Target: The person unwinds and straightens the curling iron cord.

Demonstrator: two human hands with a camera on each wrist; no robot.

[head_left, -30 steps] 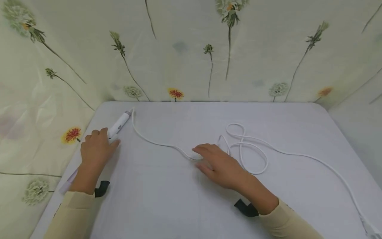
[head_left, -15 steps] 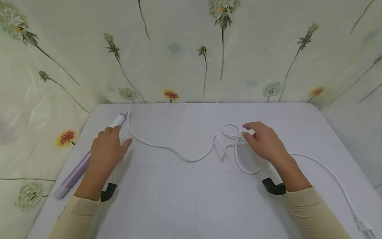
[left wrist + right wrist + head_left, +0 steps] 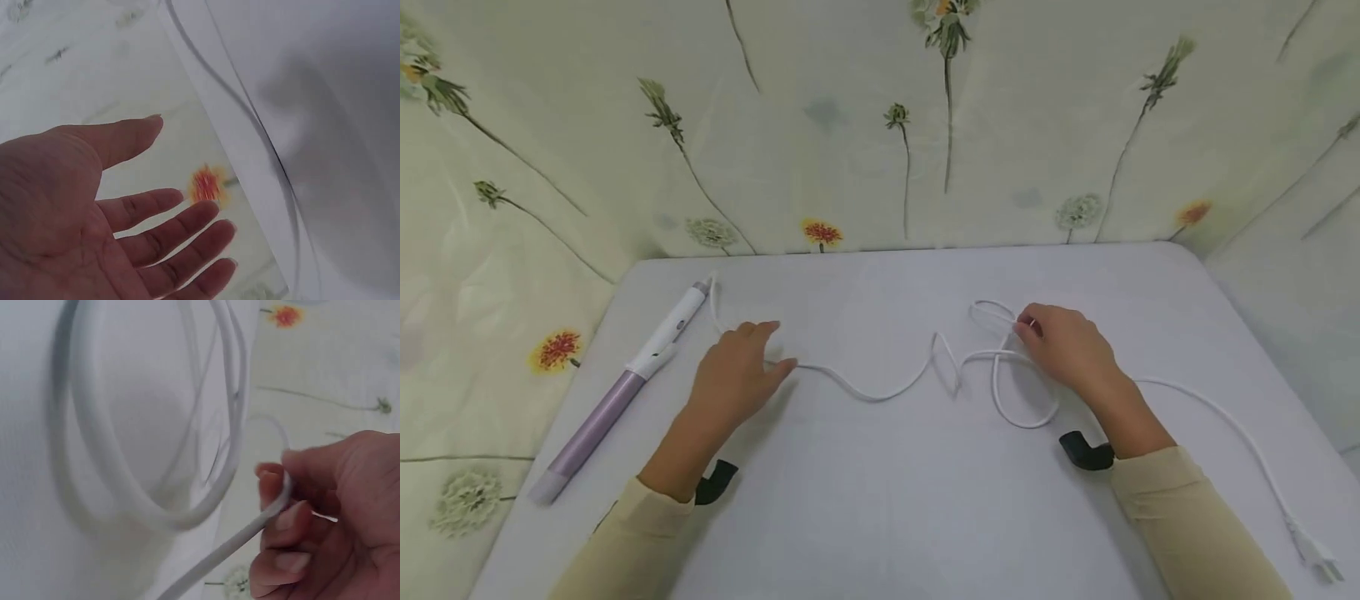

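Note:
A white power cord [image 3: 880,397] runs from the end of a long white-and-purple hair iron [image 3: 602,423], which lies at the table's left side. My right hand [image 3: 1070,348] pinches the cord near its loops; in the right wrist view the cord [image 3: 212,561] passes between thumb and curled fingers. Over the cord's left stretch hovers my left hand [image 3: 736,377], fingers spread and relaxed. Seen from the left wrist, the palm [image 3: 59,187] holds nothing, and the cord lies beyond the fingertips.
The cord's two-pin plug [image 3: 1317,557] lies near the front right of the white table [image 3: 880,508]. A flower-printed covering [image 3: 850,167] rises behind the table and along its left. Each wrist carries a black mount [image 3: 1086,452].
My left hand has moved right, off the hair iron and over the cord. My right hand has gone from mid-table to the loops on the right and now pinches the cord there.

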